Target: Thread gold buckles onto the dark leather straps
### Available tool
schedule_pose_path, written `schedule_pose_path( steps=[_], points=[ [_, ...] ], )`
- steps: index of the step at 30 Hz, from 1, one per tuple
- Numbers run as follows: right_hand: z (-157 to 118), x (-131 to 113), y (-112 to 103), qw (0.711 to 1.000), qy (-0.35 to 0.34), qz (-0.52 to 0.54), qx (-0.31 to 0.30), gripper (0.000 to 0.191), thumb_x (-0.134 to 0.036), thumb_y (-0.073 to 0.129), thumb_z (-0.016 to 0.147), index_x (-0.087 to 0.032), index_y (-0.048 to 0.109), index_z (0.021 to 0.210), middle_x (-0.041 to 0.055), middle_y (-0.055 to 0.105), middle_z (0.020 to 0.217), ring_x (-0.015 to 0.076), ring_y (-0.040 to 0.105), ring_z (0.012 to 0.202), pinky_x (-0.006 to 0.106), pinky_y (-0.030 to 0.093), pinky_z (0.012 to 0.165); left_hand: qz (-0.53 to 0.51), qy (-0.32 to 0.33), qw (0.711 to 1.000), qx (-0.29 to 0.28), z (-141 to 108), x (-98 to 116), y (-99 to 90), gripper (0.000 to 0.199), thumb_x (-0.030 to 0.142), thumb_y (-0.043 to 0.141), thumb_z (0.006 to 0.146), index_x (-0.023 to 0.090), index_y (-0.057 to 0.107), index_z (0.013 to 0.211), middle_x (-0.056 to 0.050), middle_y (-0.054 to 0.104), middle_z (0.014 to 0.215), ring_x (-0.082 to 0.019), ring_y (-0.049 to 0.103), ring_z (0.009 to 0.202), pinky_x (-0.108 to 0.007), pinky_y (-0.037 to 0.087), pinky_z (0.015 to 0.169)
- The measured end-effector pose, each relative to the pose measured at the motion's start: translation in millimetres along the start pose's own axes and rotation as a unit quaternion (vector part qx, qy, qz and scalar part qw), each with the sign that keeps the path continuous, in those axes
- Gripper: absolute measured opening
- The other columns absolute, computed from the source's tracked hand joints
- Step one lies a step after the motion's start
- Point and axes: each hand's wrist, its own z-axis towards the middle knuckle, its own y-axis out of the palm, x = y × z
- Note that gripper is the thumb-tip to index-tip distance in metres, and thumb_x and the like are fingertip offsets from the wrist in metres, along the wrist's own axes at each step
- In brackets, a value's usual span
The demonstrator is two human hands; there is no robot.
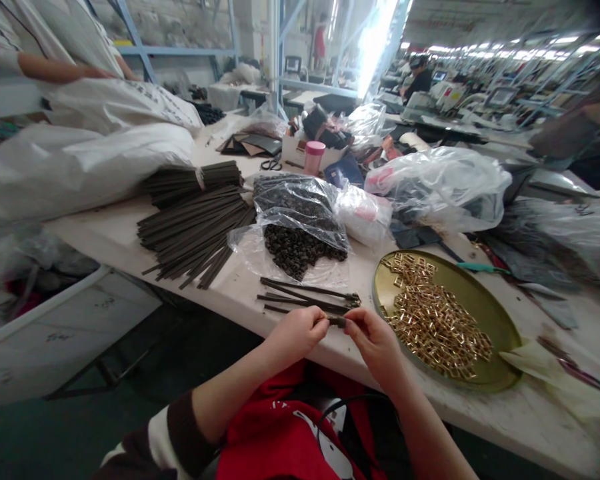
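Two hands work close together at the table [107, 230]. The left hand [305, 331] has thumb and fingers pinched on one end of a single dark strip [337, 322]; the right hand [375, 337] has its thumb and forefinger closed on the other end. Only a short length shows between the fingertips, the rest being covered, so it is probably a strip like those nearby, though its form is hard to make out.

Just beyond the fingers lie a few loose strips [300, 291], perhaps four; they overlap, and the near ones run behind the left hand. Farther off to the left of the fingers are two bundles of strips: a spread one [195, 233] and a tied one [200, 180] behind it, each too dense to count. Straight beyond the fingers sits one clear bag [300, 200] of small black pieces, heaped past counting and blurred by the plastic.

Right of the fingers is one round tray [503, 367] with a heap of gold buckles [430, 320], again uncountable. Well beyond the fingers stand one pink jar [314, 158] and one pair of scissors [271, 165]. At far left, past the white sack [90, 167], another person's arm [60, 69] shows, the head cut off by the frame.
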Motion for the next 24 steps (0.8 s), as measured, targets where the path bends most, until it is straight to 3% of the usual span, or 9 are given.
schedule_pose_path(
  steps=[3,6,9,13,16,20,24],
  points=[
    [-6.5,-10.4,7.4,0.997,-0.049,-0.051,0.042,0.012,-0.026,0.05,0.082,-0.019,0.058,0.077,0.0022,0.058,0.068,0.0154,0.053,0.064,0.027,0.043,0.06,-0.019,-0.003,1.0,0.024,-2.7,0.9,5.6,0.021,0.025,0.04,0.081,0.015,0.056,0.072,-0.001,0.058,0.067,-0.014,0.052,0.063,-0.022,0.035,0.057],
    [-11.4,-17.7,12.6,0.996,-0.072,-0.031,0.05,0.011,-0.025,0.05,0.082,-0.02,0.059,0.077,0.0026,0.059,0.072,0.0153,0.053,0.067,0.027,0.042,0.062,-0.038,-0.002,0.999,0.035,-7.9,1.0,8.5,0.02,0.024,0.039,0.081,0.016,0.056,0.075,-0.001,0.06,0.071,-0.014,0.053,0.067,-0.022,0.037,0.059],
    [-11.7,-17.2,12.4,0.998,0.006,0.063,0.019,0.014,-0.032,0.055,0.079,-0.02,0.058,0.075,0.0005,0.057,0.066,0.0142,0.052,0.062,0.026,0.041,0.059,-0.041,0.004,0.998,0.043,-14.6,1.8,7.3,0.022,0.027,0.037,0.084,0.016,0.056,0.079,-0.001,0.06,0.072,-0.014,0.053,0.067,-0.022,0.037,0.06],
    [-10.9,-13.4,11.3,0.965,0.119,0.233,-0.014,0.022,-0.04,0.062,0.073,-0.019,0.058,0.08,-0.003,0.054,0.06,0.0115,0.05,0.057,0.025,0.041,0.059,-0.013,0.008,0.998,0.053,-21.1,4.6,3.2,0.021,0.028,0.038,0.084,0.017,0.056,0.08,-0.001,0.06,0.071,-0.014,0.053,0.066,-0.022,0.036,0.059],
    [-12.1,-16.0,14.7,0.947,0.146,0.286,-0.004,0.023,-0.04,0.063,0.073,-0.02,0.059,0.083,-0.0031,0.055,0.062,0.011,0.05,0.058,0.026,0.041,0.062,0.01,-0.002,0.999,0.053,-23.1,5.1,1.9,0.021,0.028,0.038,0.084,0.018,0.056,0.08,-0.001,0.06,0.071,-0.014,0.054,0.065,-0.022,0.036,0.058],
    [-12.3,-20.9,20.4,0.95,0.154,0.27,0.021,0.022,-0.04,0.065,0.071,-0.019,0.06,0.077,-0.0028,0.056,0.061,0.0111,0.05,0.06,0.025,0.04,0.063,0.02,-0.004,0.998,0.055,-23.8,3.0,2.6,0.02,0.027,0.039,0.085,0.018,0.056,0.082,-0.001,0.062,0.073,-0.014,0.055,0.067,-0.022,0.036,0.059],
    [-8.8,-14.7,24.7,0.899,0.196,0.392,0.003,0.021,-0.039,0.069,0.068,-0.021,0.059,0.074,-0.0041,0.054,0.063,0.0093,0.047,0.057,0.024,0.04,0.06,-0.001,0.008,0.998,0.056,-22.9,1.0,3.2,0.02,0.027,0.038,0.085,0.018,0.055,0.08,0.0,0.06,0.071,-0.013,0.054,0.066,-0.022,0.035,0.059]
  ],
)
